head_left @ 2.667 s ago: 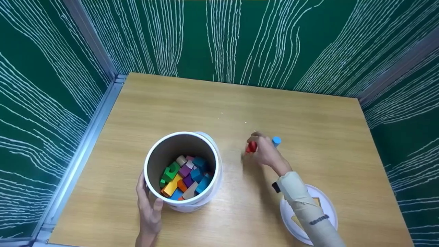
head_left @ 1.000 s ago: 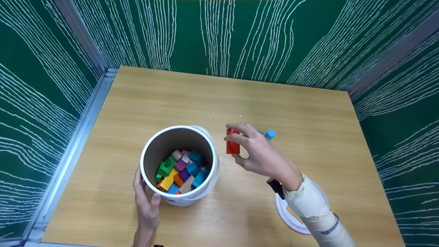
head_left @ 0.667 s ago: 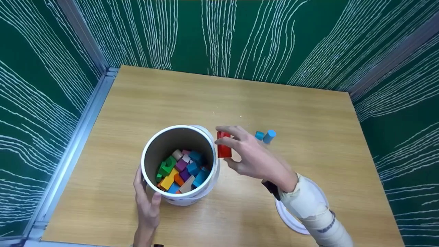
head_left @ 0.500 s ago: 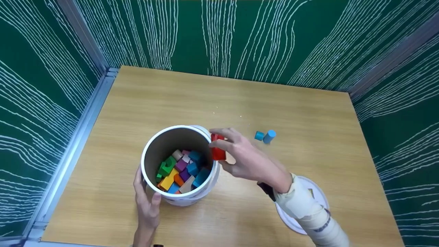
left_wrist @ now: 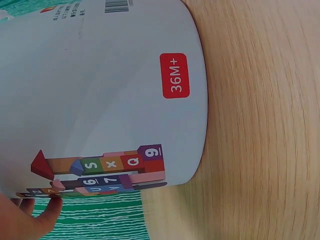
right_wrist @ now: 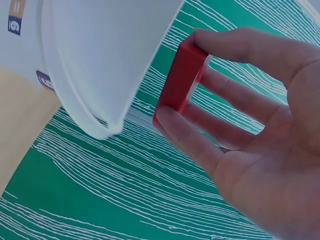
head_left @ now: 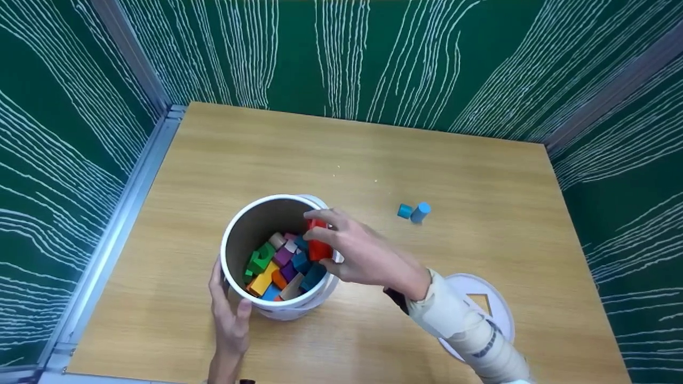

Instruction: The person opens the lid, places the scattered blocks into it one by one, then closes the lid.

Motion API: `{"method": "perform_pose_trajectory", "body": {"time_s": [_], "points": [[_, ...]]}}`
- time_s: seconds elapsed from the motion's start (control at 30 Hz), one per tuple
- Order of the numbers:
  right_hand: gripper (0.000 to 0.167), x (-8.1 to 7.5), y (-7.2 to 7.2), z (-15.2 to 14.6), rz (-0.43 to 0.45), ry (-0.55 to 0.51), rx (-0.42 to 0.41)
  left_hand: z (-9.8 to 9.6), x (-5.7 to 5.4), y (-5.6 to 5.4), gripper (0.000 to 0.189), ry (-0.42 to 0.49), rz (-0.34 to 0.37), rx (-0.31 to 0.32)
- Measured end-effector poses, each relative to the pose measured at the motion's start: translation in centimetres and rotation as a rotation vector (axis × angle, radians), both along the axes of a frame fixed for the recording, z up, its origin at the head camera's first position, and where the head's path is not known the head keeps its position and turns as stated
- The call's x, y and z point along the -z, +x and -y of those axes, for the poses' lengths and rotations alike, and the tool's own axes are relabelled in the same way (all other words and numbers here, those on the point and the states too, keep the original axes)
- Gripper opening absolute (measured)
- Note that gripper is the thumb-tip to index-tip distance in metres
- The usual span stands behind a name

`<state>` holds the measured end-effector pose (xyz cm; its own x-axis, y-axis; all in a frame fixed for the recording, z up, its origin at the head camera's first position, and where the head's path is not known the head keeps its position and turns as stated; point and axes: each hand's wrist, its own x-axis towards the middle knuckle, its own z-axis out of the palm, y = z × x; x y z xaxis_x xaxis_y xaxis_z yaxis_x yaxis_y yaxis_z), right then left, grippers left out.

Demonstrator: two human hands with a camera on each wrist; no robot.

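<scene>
A white bucket (head_left: 285,313) stands on the table, tilted by nothing I can see, and holds several coloured toy blocks (head_left: 283,258). My left hand (head_left: 230,325) rests against its near left side, fingers along the wall and thumb at the front. My right hand (head_left: 368,256) pinches a red block (head_left: 320,248) between thumb and fingers at the bucket's right rim, partly over the opening. In the right wrist view the red block (right_wrist: 180,77) is an oblong held by its ends, just outside my view of the rim (right_wrist: 112,127).
A blue cylinder (head_left: 420,212) stands beside a small teal block (head_left: 404,211) to the right of the bucket. A white round lid (head_left: 504,314) with a square opening lies partly under my right forearm. Green walls (head_left: 299,58) enclose the wooden table (head_left: 256,144).
My right hand has picked up the red block and carried it left to the bucket's rim. The left hand stays at the bucket.
</scene>
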<state>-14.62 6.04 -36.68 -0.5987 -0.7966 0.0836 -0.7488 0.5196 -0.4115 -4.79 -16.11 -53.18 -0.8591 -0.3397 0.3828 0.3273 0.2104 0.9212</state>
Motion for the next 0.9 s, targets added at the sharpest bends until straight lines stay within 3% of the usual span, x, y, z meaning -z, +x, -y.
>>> {"method": "perform_pose_trajectory", "body": {"time_s": [0.13,0.6,0.9], "points": [[0.044,0.6,0.0,0.5,0.005,0.028,-0.009,0.0,0.1,-0.1,0.066,0.014,-0.024,0.011],[0.041,2.5,-0.3,2.2,0.071,0.107,-0.033,-0.1,0.0,0.0,0.066,-0.005,0.015,0.0],[0.036,2.6,-0.3,2.2,0.082,0.077,-0.034,-0.1,0.0,0.0,0.067,-0.006,0.042,-0.011]]}}
